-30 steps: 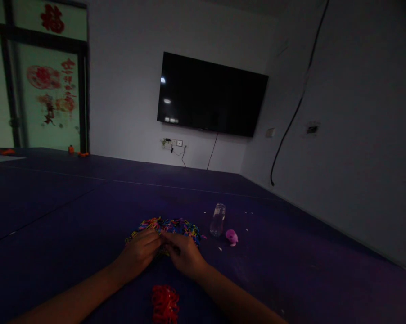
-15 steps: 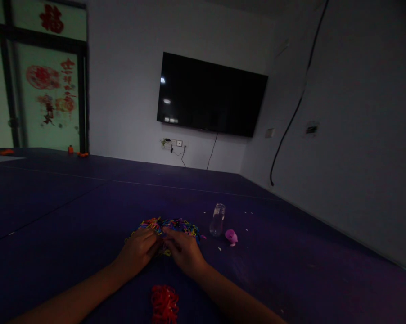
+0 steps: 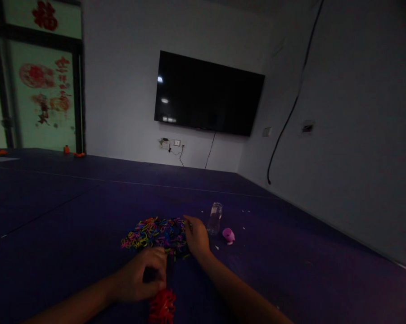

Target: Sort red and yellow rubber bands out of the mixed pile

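Left grip (image 3: 135, 275) is bent over the near side of the work, thumb and forefinger curved toward each other around a dark gap; whether their tips meet, or pinch a band, I cannot tell in this dim light. Just below the thumb, toward the wearer and slightly to the right, lies the heap of red bands (image 3: 162, 308), so close that thumb and heap look to be touching, though a small space could be hidden. Its lower end is cut off by the edge of the view, so its full long axis cannot be judged; the part that shows runs toward the wearer. On the opposite side of this hand, away from the wearer, the mixed-colour bands (image 3: 147, 233) spread over the bench (image 3: 88, 202) in a loose patch, longer from left to right than from front to back. Right grip (image 3: 198, 238) is at the right end of that patch, its fingers alongside the outermost bands; whether they are apart or closed on one is too dark to make out. Of the two hands, the left is clearly nearer the red heap, with the right well apart from it and closer to the clear bottle (image 3: 214, 220) and the pink object (image 3: 228, 234) on its outer side
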Available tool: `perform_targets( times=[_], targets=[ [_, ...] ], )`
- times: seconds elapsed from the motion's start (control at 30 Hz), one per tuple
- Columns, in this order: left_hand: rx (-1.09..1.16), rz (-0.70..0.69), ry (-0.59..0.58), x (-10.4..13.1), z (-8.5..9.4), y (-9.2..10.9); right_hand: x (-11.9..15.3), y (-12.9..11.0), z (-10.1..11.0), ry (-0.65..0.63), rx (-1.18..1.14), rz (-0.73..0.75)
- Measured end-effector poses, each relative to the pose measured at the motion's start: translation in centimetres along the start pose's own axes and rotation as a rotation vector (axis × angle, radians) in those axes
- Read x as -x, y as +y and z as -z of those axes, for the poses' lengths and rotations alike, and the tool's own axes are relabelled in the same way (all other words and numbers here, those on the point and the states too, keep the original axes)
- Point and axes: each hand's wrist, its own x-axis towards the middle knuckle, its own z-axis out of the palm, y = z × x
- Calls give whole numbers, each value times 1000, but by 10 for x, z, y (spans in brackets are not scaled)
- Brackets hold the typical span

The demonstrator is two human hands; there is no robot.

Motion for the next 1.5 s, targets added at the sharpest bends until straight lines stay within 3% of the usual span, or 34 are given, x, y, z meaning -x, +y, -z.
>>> perform_targets(
  times=[0.13, 0.27, 0.43, 0.63, 0.97, 1.27, 1.4, 1.5],
  targets=[
    [-16, 119, 73, -2, 4, -6, -3, -2, -2, -205, 87, 102],
    [-309, 151, 191, -4, 11, -16, -2, -5, -2, -394, 195, 193],
    [-600, 77, 114, -6, 19, -26, 0, -5, -4, -518, 225, 256],
    [-740, 159, 66, -1, 15, -41, -1, -2, -8, -562, 266, 241],
    [-767, 323, -29, 7, 12, -74, -6, -1, -7, -510, 210, 353],
    [-798, 369, -3, 1, 28, -65, -5, -5, -4, -473, 136, 405],
    [-811, 329, 34, 1, 31, -66, -5, -7, -3, -458, 125, 411],
    [-809, 302, -8, 2, 30, -69, -5, -8, -3, -455, 128, 399]
  ],
)
